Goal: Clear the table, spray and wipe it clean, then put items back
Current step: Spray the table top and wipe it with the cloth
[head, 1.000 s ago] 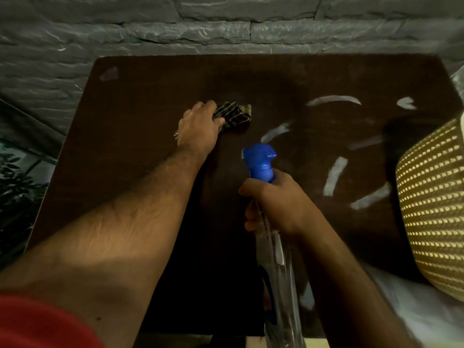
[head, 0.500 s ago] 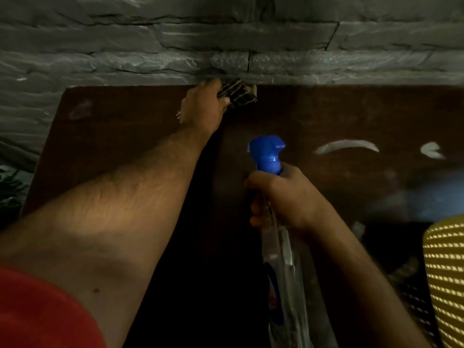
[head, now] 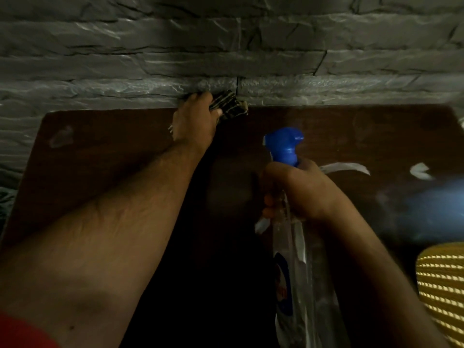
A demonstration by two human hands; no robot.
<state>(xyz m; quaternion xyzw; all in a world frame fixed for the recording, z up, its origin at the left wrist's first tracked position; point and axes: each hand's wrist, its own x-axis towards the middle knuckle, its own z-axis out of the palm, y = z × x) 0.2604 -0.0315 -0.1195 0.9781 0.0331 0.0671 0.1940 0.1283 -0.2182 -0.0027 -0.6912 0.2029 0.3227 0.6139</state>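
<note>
The left hand (head: 194,120) reaches to the far edge of the dark brown desk (head: 100,151), right where it meets the grey stone wall (head: 226,46). Its fingers are curled round a bunched striped cloth (head: 229,105), which sticks out to the right of the knuckles and lies against the desk's far edge at the foot of the wall. The right hand (head: 301,189) is nearer, over the middle of the desk, with its fingers wrapped round the neck of a clear spray bottle (head: 298,259). The bottle's blue trigger head (head: 283,144) rises above the fist with its nozzle turned left, and the clear body runs down toward the bottom edge of the view, a blue-and-white label showing on its side. Whether a finger lies on the trigger cannot be told. Pale smears (head: 346,168) mark the desk just right of the right hand, with a smaller one further right and a faint dull patch (head: 61,138) near the far left corner. A yellow woven object (head: 444,285) shows at the lower right edge. A red sleeve (head: 22,332) shows at the lower left corner, on the left arm.
</note>
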